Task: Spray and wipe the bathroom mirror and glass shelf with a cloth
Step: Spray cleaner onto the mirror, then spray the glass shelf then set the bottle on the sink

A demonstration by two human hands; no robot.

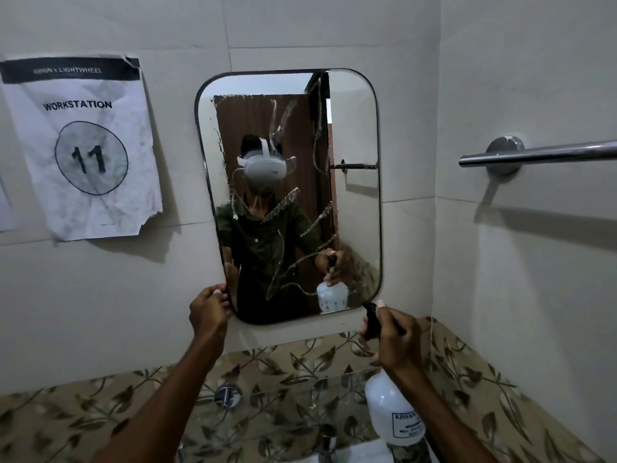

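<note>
The right hand (390, 335) grips a white spray bottle (392, 409) by its black trigger head — contents not discernible. The left hand (208, 312) pinches the streaked mirror (354, 128) at its lower-left edge, above the glass shelf (283, 390) on a tiled wall (334, 28).

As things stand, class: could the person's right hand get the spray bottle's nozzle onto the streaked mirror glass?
Probably yes. The right hand holds the spray bottle just below the mirror, lower right corner, with nothing between. The left hand grips the lower left edge, clear of that path.
</note>
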